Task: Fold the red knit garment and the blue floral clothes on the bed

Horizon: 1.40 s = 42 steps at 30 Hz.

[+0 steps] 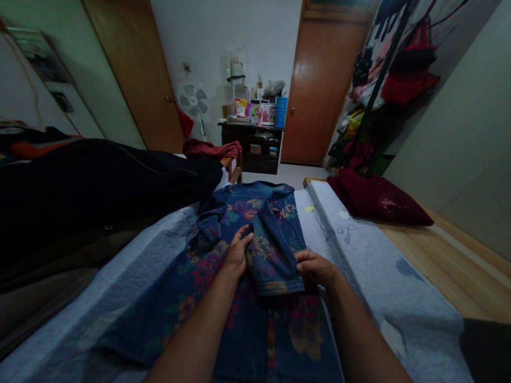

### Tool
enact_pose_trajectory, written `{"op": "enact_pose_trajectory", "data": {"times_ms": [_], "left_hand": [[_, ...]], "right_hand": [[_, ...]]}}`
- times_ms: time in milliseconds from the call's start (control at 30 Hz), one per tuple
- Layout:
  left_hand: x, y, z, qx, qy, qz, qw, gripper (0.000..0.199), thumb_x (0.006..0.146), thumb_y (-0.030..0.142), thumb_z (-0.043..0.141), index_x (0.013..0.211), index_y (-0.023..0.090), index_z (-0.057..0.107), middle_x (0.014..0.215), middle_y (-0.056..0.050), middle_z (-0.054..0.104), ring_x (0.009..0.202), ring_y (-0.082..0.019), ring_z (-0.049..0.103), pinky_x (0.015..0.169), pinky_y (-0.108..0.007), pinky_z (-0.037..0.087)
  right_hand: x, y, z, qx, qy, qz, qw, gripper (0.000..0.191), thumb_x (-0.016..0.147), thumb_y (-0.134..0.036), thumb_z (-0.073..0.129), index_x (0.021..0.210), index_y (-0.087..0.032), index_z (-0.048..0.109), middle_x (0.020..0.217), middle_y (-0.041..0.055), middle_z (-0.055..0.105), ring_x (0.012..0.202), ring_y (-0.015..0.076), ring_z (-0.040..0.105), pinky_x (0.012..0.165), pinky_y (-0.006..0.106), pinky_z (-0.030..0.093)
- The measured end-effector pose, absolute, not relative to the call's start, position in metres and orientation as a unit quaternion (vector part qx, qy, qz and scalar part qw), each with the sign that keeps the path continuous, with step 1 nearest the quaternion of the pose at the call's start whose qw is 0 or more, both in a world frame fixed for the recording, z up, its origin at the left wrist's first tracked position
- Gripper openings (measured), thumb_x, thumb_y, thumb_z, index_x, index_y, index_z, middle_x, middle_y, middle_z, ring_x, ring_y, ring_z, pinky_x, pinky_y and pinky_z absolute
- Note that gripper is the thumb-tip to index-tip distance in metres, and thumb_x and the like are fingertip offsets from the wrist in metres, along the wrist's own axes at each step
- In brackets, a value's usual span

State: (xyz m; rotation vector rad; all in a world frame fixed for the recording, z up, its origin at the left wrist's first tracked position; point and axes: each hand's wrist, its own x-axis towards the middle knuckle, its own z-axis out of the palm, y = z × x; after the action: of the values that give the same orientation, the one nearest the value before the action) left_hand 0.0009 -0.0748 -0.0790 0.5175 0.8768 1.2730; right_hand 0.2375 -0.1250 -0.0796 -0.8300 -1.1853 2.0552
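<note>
A dark blue floral denim dress (247,319) lies spread on the bed, its collar end away from me. One of its sleeves (275,260) is folded over the front, with the cuff toward me. My left hand (238,251) grips the sleeve's left edge, thumb on top and fingers partly hidden by the cloth. At the cuff's right corner, my right hand (316,267) pinches the fabric between thumb and fingers. The other sleeve (210,226) lies bent at the upper left of the dress.
Dark clothes (99,197) are heaped along the left of the bed. A light patterned mattress (367,266) runs on the right, with a maroon cushion (377,197) beyond. Farther back stand a white fan (193,101) and a dark cabinet (255,146). Bags and clothes hang at the right.
</note>
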Motion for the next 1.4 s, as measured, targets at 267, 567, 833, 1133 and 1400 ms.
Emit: {"op": "enact_pose_trajectory", "data": {"times_ms": [267, 567, 833, 1133, 1400], "left_hand": [[-0.001, -0.068, -0.099, 0.446, 0.517, 0.597, 0.422, 0.034, 0.070, 0.022, 0.066, 0.104, 0.019, 0.062, 0.099, -0.005, 0.065, 0.087, -0.017, 0.065, 0.085, -0.035, 0.053], [-0.003, -0.079, -0.077, 0.629, 0.499, 0.533, 0.268, 0.026, 0.083, 0.042, 0.058, 0.095, 0.021, 0.066, 0.114, -0.009, 0.059, 0.115, -0.025, 0.055, 0.102, -0.041, 0.042], [0.003, -0.098, -0.064, 0.715, 0.336, 0.375, 0.485, 0.077, 0.063, 0.043, 0.081, 0.132, 0.022, 0.054, 0.129, -0.010, 0.061, 0.119, -0.029, 0.056, 0.100, -0.039, 0.045], [-0.001, -0.086, -0.067, 0.664, 0.465, 0.477, 0.338, 0.038, 0.072, 0.018, 0.063, 0.110, 0.022, 0.067, 0.093, -0.003, 0.073, 0.085, -0.021, 0.069, 0.084, -0.035, 0.053], [-0.049, -0.056, -0.065, 0.268, 0.413, 0.717, 0.493, 0.038, 0.065, 0.020, 0.073, 0.102, 0.021, 0.065, 0.087, 0.002, 0.072, 0.072, -0.013, 0.067, 0.075, -0.028, 0.055]], "right_hand": [[0.243, -0.121, -0.084, -0.349, -0.456, 0.754, 0.319, 0.028, 0.062, -0.034, 0.080, 0.080, -0.017, 0.068, 0.057, -0.0056, 0.061, 0.040, 0.0059, 0.050, 0.042, 0.016, 0.039], [0.217, -0.124, -0.077, -0.353, -0.415, 0.725, 0.421, 0.032, 0.062, -0.036, 0.082, 0.079, -0.021, 0.059, 0.073, -0.0032, 0.064, 0.065, 0.0125, 0.061, 0.065, 0.025, 0.049], [0.201, -0.123, -0.078, -0.367, -0.397, 0.686, 0.487, 0.032, 0.070, -0.042, 0.076, 0.089, -0.024, 0.058, 0.081, -0.0006, 0.066, 0.069, 0.0149, 0.061, 0.068, 0.027, 0.049], [0.204, -0.114, -0.076, -0.392, -0.510, 0.562, 0.520, 0.021, 0.079, -0.040, 0.062, 0.090, -0.023, 0.065, 0.118, 0.0081, 0.068, 0.111, 0.0253, 0.061, 0.095, 0.044, 0.046], [0.212, -0.100, -0.101, -0.587, -0.650, 0.225, 0.427, 0.031, 0.078, -0.028, 0.058, 0.108, -0.020, 0.065, 0.123, 0.0111, 0.065, 0.116, 0.0260, 0.058, 0.103, 0.046, 0.040]]}}
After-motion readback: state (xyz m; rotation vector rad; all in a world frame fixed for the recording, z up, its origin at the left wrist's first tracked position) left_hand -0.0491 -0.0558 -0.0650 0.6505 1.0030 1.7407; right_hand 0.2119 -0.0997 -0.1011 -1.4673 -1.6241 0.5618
